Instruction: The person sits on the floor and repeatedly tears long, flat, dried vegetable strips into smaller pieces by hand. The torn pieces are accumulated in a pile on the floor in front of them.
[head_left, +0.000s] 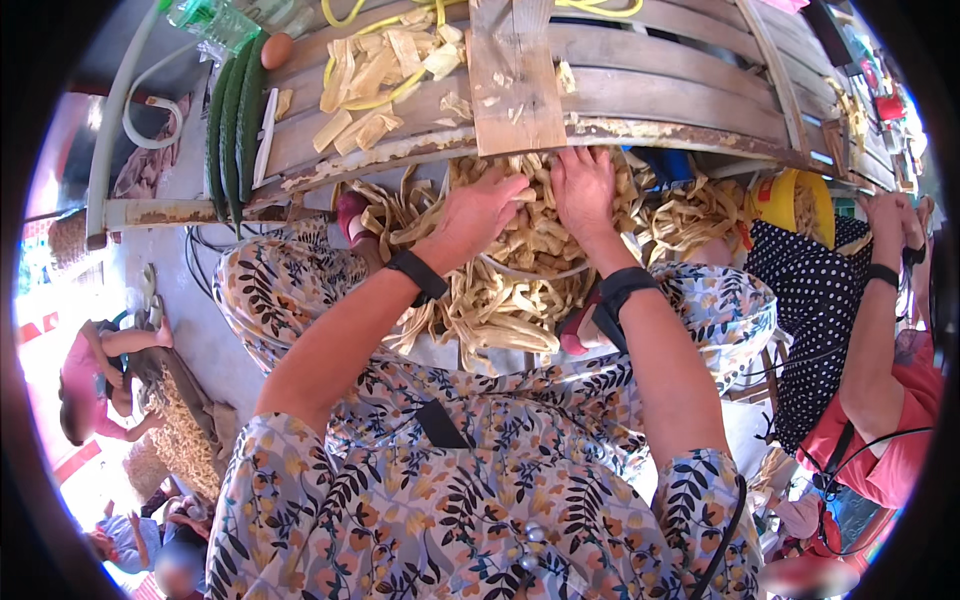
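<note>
A round tub (534, 271) sits between my knees, filled with short cut pieces of a pale dried plant strip (540, 236). My left hand (480, 214) is over its left side, thumb and fingers closed around a small pale piece at their tips. Over the right side, my right hand (583, 191) reaches into the pieces just below the end of a wooden board (517, 82); its fingertips are partly hidden, so its grip cannot be made out. Long uncut strips (487, 311) lie heaped on the floor around the tub.
The board rests across a slatted wooden bench (667, 82) with a rusty metal edge. Flat strips (375, 67), a yellow cord (386, 100), cucumbers (238, 127), an egg (277, 51) and plastic bottles (206, 22) are on it. At right, a person (874, 390) sits beside a yellow bucket (814, 199).
</note>
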